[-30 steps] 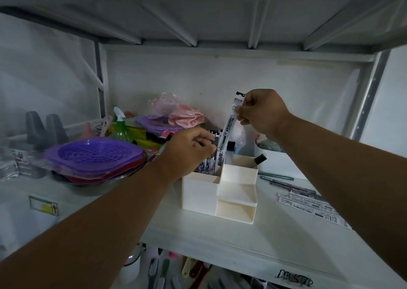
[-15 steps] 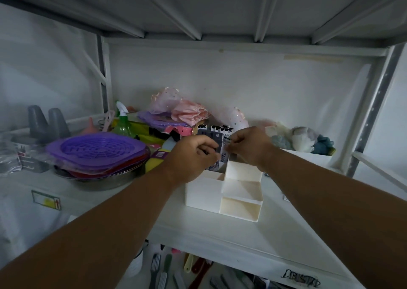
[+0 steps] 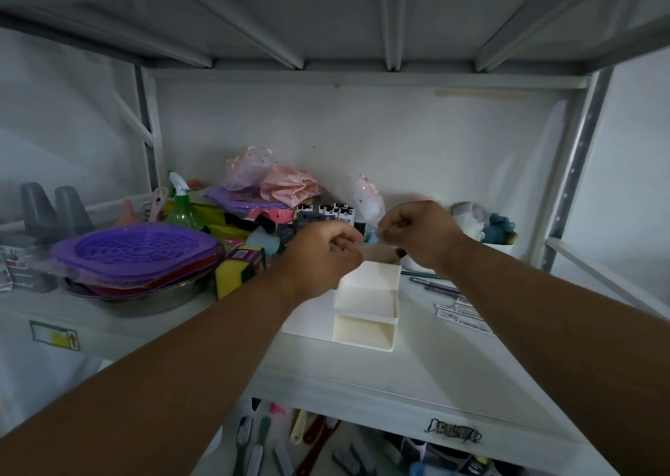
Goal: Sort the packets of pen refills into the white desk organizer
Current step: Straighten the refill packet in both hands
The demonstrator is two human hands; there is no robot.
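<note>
The white desk organizer (image 3: 366, 305) stands mid-shelf, its stepped trays facing me. Several pen refill packets (image 3: 326, 212) stand upright in its rear compartment, only their black-and-white tops showing. My left hand (image 3: 319, 258) is curled in front of those packets, its fingers around their lower part, which it hides. Just right of the packets, my right hand (image 3: 417, 234) hovers over the organizer's back corner with fingers curled and nothing visible in it. More loose refill packets (image 3: 458, 312) lie flat on the shelf right of the organizer.
A purple basket (image 3: 134, 250) on a metal bowl sits at the left, with sponges (image 3: 235, 269), a green spray bottle (image 3: 181, 207) and pink bags (image 3: 282, 182) behind. Soft toys (image 3: 486, 221) sit in a white bin at back right. The upper shelf hangs close overhead.
A second ago my right hand held one packet high above the organizer. It lowered it in among the others, and now that hand has drawn back to the right without it.
</note>
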